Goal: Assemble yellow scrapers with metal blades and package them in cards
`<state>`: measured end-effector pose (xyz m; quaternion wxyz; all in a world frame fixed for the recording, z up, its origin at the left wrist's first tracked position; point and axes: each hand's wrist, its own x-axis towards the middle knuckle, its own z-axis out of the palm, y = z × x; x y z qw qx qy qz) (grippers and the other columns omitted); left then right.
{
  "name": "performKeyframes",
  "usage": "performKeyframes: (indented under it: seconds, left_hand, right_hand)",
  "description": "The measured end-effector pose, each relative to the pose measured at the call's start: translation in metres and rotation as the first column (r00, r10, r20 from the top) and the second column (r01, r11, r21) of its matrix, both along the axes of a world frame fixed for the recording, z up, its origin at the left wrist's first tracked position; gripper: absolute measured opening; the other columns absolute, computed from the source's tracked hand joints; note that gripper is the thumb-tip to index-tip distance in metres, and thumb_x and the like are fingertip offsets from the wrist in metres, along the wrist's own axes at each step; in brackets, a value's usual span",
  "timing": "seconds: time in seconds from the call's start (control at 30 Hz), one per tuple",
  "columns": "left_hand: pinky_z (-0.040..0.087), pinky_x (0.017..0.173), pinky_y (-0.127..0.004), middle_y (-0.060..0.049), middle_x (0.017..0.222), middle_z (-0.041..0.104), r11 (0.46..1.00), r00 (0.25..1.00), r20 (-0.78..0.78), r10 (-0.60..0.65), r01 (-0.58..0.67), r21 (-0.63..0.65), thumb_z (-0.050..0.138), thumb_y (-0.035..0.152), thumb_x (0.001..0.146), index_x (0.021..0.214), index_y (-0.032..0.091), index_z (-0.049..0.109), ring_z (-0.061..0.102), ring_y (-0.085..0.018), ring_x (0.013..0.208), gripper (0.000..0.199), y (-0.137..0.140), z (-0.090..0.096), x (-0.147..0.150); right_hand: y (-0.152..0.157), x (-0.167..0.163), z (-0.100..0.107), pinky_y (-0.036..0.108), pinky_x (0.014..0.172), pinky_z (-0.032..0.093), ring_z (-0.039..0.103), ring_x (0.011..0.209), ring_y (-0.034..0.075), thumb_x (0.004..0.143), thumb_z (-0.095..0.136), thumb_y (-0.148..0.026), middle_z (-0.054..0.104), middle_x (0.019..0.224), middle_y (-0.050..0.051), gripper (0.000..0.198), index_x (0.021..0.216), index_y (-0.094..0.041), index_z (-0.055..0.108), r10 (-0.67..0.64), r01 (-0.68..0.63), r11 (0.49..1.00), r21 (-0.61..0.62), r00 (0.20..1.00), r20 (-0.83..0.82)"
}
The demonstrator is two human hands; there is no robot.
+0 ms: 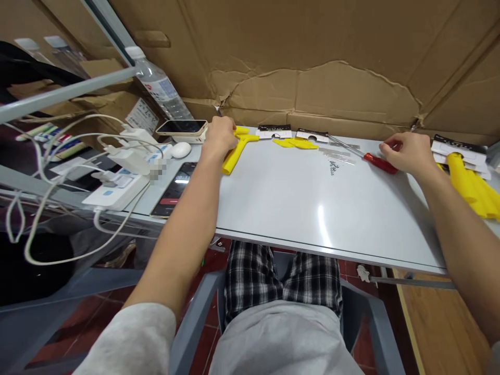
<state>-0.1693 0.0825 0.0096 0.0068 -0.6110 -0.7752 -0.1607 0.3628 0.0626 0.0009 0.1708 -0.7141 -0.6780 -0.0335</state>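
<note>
My left hand (222,134) is closed at the back of the white table, beside yellow T-shaped handles (234,156). Its fingertips are hidden, so what it holds, if anything, cannot be made out. On the right, my right hand (408,151) rests at the rear with thumb and forefinger loosely curved and apart. Just left of it lies a screwdriver (380,163) with a red handle, its shaft pointing to the back. Between my hands are flat yellow pieces (296,143), black-and-white cards (274,131), thin metal strips (338,155) and a small pile of dark screws (332,167).
More yellow handles (471,185) and cards (459,148) lie at the far right. Cardboard (312,94) walls the table's back. On the left are a phone (170,200), another phone (183,127), a power strip (117,190) with loose cables and a water bottle (162,88).
</note>
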Motion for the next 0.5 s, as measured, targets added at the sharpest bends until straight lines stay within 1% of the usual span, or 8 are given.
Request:
performKeyframes:
  seconds: [0.1,0.13,0.17,0.23,0.3,0.37,0.43,0.5]
  left_hand:
    - [0.044,0.122,-0.053,-0.014,0.15,0.067,0.996,0.999,0.04,-0.013,0.009,0.091,0.077,0.016,0.097,0.148,0.012,0.063,0.059,-0.029,0.138,0.053,-0.011,0.014,0.003]
    - [0.042,0.123,-0.053,-0.011,0.148,0.068,0.98,0.995,0.088,-0.046,0.028,0.197,0.078,0.023,0.099,0.151,0.013,0.059,0.059,-0.027,0.137,0.056,-0.015,0.021,0.005]
    - [0.043,0.123,-0.053,-0.009,0.145,0.071,0.949,0.989,0.134,-0.068,0.023,0.313,0.082,0.025,0.095,0.153,0.016,0.057,0.061,-0.027,0.134,0.064,-0.021,0.028,0.008]
    - [0.049,0.116,-0.048,-0.002,0.139,0.074,0.882,0.958,0.205,-0.2,0.085,0.464,0.087,0.028,0.09,0.156,0.025,0.054,0.065,-0.024,0.124,0.074,-0.031,0.04,0.018]
    - [0.055,0.102,-0.042,0.001,0.124,0.077,0.857,0.895,0.318,-0.313,0.122,0.5,0.085,0.029,0.091,0.155,0.027,0.054,0.07,-0.019,0.107,0.072,-0.038,0.047,0.031]
    - [0.056,0.09,-0.037,0.0,0.107,0.076,0.839,0.825,0.415,-0.383,0.124,0.53,0.089,0.022,0.082,0.149,0.021,0.059,0.068,-0.015,0.09,0.073,-0.042,0.047,0.047]
    - [0.055,0.08,-0.034,0.002,0.089,0.07,0.851,0.746,0.489,-0.452,0.198,0.486,0.084,0.02,0.085,0.148,0.018,0.059,0.066,-0.015,0.082,0.068,-0.043,0.04,0.064]
    - [0.053,0.085,-0.036,0.001,0.086,0.067,0.883,0.809,0.408,-0.423,0.266,0.387,0.082,0.03,0.09,0.136,0.021,0.066,0.066,-0.019,0.086,0.049,-0.043,0.03,0.079]
  right_hand:
    - [-0.002,-0.001,0.001,0.03,0.096,0.036,0.053,0.088,0.013,0.096,0.063,-0.037,0.074,0.105,0.012,0.036,0.116,-0.014,0.082,0.013,-0.012,0.998,0.06,1.0,-0.021]
    - [-0.003,-0.002,0.003,0.03,0.096,0.037,0.054,0.089,0.013,0.096,0.061,-0.037,0.074,0.106,0.012,0.036,0.115,-0.014,0.081,0.014,-0.011,0.996,0.085,0.999,-0.031]
    - [-0.005,-0.003,0.004,0.029,0.097,0.037,0.055,0.091,0.013,0.096,0.06,-0.037,0.075,0.107,0.012,0.036,0.114,-0.014,0.081,0.014,-0.01,0.994,0.106,0.999,-0.041]
    - [-0.007,-0.005,0.007,0.029,0.098,0.038,0.057,0.093,0.014,0.096,0.059,-0.037,0.075,0.108,0.012,0.036,0.113,-0.014,0.081,0.016,-0.009,0.991,0.134,0.998,-0.053]
    - [-0.009,-0.005,0.009,0.029,0.097,0.039,0.057,0.093,0.014,0.095,0.06,-0.037,0.074,0.108,0.012,0.035,0.112,-0.014,0.081,0.023,-0.018,0.992,0.126,0.999,-0.042]
    - [-0.009,-0.004,0.01,0.03,0.097,0.04,0.056,0.091,0.014,0.095,0.061,-0.037,0.074,0.107,0.011,0.035,0.112,-0.015,0.081,0.024,-0.022,0.996,0.086,1.0,-0.021]
    - [-0.01,-0.003,0.009,0.031,0.098,0.04,0.055,0.088,0.014,0.095,0.062,-0.037,0.074,0.106,0.01,0.034,0.112,-0.016,0.081,0.022,-0.022,0.999,0.04,1.0,-0.008]
    - [-0.011,-0.005,0.008,0.032,0.099,0.041,0.054,0.087,0.013,0.096,0.062,-0.039,0.074,0.106,0.01,0.034,0.113,-0.016,0.081,0.03,-0.03,0.999,0.019,1.0,-0.004]
